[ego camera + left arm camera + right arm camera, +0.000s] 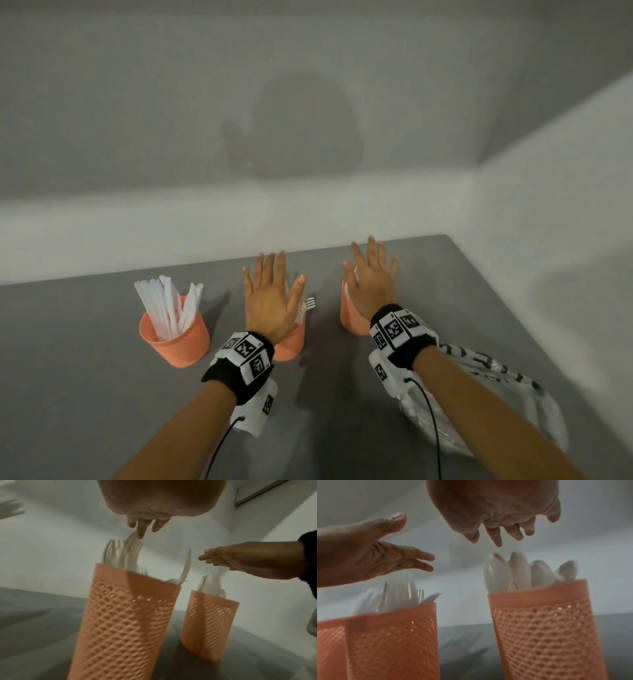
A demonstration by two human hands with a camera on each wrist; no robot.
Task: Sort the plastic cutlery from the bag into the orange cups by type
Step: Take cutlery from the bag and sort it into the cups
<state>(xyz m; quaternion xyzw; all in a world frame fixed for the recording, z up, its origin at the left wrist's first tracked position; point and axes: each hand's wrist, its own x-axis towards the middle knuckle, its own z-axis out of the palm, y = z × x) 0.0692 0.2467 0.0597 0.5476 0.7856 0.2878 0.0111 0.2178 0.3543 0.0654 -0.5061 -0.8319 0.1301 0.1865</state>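
Left hand (pixel 272 301) and right hand (pixel 371 281) both spread flat, gripping nothing — hovering over fork cup (pixel 123 622) and spoon cup (pixel 546 628); knife cup (pixel 176 337) apart, leftward.

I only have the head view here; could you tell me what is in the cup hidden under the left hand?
Observer: Forks; the left wrist view shows their tines above the middle cup.
Operator: And the cup under the right hand?
Observer: Spoons, bowls up, in the right cup.
Operator: Is either hand holding cutlery?
Observer: No. The left hand and right hand are spread, and from beneath their fingers hang loose, gripping nothing.
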